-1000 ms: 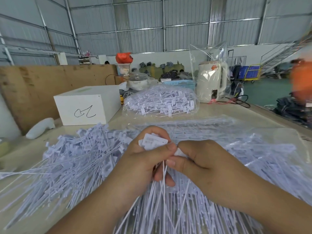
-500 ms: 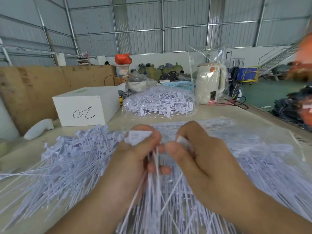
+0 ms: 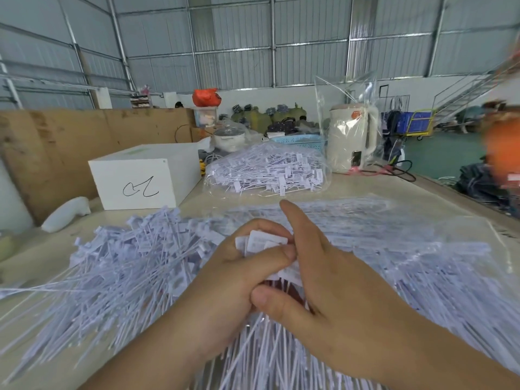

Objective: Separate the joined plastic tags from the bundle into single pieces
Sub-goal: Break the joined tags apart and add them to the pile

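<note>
My left hand (image 3: 225, 280) grips a bundle of white plastic tags (image 3: 263, 243), fingers and thumb curled round the flat heads, the thin tails hanging below towards me. My right hand (image 3: 340, 280) lies against the bundle's right side with its index finger straight and pointing away; its thumb sits under my left knuckles. What its other fingers hold is hidden. A spread heap of loose tags (image 3: 126, 266) covers the table to the left. More tags in clear plastic (image 3: 422, 249) lie to the right.
A filled clear bag of tags (image 3: 267, 170) lies behind my hands. A white box (image 3: 140, 175) stands at back left, a cream kettle (image 3: 351, 136) in a plastic bag at back right. A white handheld tool (image 3: 67, 213) lies left, before a brown board (image 3: 70, 136).
My right hand left its pinch beside my left thumb and now lies flatter along the bundle with the index finger stretched out. My left hand kept hold of the bundle.
</note>
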A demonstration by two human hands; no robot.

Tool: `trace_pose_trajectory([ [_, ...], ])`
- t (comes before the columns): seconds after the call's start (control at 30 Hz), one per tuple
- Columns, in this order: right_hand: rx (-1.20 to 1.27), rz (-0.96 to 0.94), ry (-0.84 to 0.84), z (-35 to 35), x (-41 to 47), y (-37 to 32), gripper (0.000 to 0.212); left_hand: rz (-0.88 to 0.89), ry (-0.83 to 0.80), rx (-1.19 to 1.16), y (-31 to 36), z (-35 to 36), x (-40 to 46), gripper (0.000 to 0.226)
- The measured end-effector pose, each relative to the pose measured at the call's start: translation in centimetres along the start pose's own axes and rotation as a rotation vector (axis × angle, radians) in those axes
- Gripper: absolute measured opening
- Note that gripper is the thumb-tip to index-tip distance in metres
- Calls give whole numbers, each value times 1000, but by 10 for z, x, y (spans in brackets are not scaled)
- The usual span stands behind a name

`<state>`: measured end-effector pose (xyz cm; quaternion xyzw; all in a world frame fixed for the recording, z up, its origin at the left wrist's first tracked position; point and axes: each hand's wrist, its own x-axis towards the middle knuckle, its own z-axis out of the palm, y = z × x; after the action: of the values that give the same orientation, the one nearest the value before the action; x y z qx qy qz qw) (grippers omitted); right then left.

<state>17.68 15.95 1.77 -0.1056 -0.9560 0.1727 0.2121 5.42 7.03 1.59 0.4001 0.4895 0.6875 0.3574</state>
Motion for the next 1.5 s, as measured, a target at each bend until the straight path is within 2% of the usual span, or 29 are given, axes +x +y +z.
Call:
trace_pose_trajectory([
  [0.13, 15, 19, -11, -1, -1, -2, 89, 29, -5, 28, 0, 1, 1, 17],
  [0.43, 40, 32, -25, 2, 0, -1, 96, 67, -100, 158, -6, -8, 3, 35],
  [0.6, -21, 11, 62, -3, 4, 6, 83, 197, 45, 165, 1, -9, 6, 29],
  [0.67, -23, 12, 70, -8, 6, 10, 52, 239, 104, 146, 7, -12, 7, 30],
  [0.7, -18, 19, 58, -10, 6, 12, 43, 249, 121, 136, 9, -14, 8, 29],
  [0.8, 1, 24, 10, -12, 6, 19, 40, 249, 139, 106, 12, -16, 7, 28],
  [0.97, 54, -43, -80, -12, 6, 24, 31, 157, 60, 171, 4, -17, 5, 28],
  [1.03, 78, -51, -81, -13, 6, 23, 34, 134, 10, 161, 2, -14, 5, 32],
  [1.1, 92, -50, -78, -14, 7, 23, 37, 152, 27, 168, 1, -10, 5, 27],
  [1.23, 182, -50, 57, -10, 7, 17, 29, 234, 117, 91, 2, -3, 6, 15],
  [1.33, 188, -10, 156, -1, 6, 7, 21, 269, 169, 9, 2, 1, 6, 14],
  [1.4, 153, 17, 217, 4, 5, 2, 23, 268, 181, -43, 2, 4, 5, 16],
  [1.5, 111, 15, 321, 10, 5, 0, 38, 281, 221, -80, 0, 8, 5, 24],
])
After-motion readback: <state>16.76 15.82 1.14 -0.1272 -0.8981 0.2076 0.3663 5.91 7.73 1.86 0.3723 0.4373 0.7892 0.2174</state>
